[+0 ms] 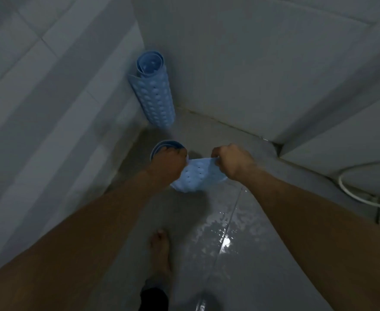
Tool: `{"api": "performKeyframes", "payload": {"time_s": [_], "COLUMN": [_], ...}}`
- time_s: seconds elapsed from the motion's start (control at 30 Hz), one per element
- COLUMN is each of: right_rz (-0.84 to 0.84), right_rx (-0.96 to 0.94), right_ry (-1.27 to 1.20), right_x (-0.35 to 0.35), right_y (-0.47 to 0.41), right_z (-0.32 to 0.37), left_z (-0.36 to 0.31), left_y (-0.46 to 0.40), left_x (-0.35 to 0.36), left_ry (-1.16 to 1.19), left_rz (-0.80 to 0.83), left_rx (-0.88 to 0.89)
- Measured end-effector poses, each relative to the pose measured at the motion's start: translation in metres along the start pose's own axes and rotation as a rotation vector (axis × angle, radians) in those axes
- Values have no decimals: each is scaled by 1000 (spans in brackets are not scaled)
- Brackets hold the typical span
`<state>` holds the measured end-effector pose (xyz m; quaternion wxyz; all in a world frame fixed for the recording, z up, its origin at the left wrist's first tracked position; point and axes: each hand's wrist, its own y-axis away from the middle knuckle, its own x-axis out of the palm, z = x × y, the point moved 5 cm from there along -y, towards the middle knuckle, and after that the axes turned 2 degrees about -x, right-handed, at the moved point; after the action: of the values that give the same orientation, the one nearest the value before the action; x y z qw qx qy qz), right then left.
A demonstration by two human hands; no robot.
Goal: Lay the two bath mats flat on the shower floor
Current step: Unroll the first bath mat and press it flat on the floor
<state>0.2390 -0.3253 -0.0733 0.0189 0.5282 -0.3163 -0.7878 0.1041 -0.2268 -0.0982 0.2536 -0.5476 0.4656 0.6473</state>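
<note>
Both hands hold one blue bath mat (194,176) above the wet shower floor (240,254). The left hand (170,159) grips the rolled part, its fingers closed around it. The right hand (231,161) pinches the loose edge with its fingers and holds it out to the right. The second mat (154,95), rolled, stands in the far corner against the tiled wall (49,86). A bare foot (160,250) stands near.

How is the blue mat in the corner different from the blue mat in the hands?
The corner mat is fully rolled into a tube; the held mat is partly unrolled, with a flap pulled open. The corner mat stands on end against the wall, untouched; the held mat is gripped by the left hand on its roll and the right hand on its loose edge. Both are light blue with bumps and small holes.
</note>
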Motion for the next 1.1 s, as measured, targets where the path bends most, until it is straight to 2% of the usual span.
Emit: {"api": "performKeyframes", "payload": {"time_s": [0.1, 0.2, 0.3, 0.37, 0.5, 0.63, 0.73, 0.9, 1.1], "right_rz": [-20, -57, -54, -15, 20, -125, -199, -277, -349], "right_rx": [24, 53, 111, 108, 15, 2, 21, 112, 167], "right_ry": [-7, 4, 31, 61, 30, 87, 162, 225, 195], "right_x": [22, 38, 46, 51, 68, 65, 56, 46, 58], "right_y": [16, 23, 20, 14, -8, -25, -31, -37, -28], "right_z": [-26, -42, -53, -54, -42, -35, -29, -34, -43], "left_z": [-32, -47, -59, -63, -55, -34, -18, 16, 15], "left_y": [9, 16, 22, 19, 4, -4, -9, -25, -31], "left_x": [17, 29, 34, 41, 45, 43, 37, 36, 46], "left_ry": [159, 276, 86, -71, -145, -65, -105, -117, -49], "left_rz": [-110, -234, -512, -596, -614, -465, -446, -572, -650], "left_rx": [-30, 15, 222, 312, 310, 265, 238, 176, 254]}}
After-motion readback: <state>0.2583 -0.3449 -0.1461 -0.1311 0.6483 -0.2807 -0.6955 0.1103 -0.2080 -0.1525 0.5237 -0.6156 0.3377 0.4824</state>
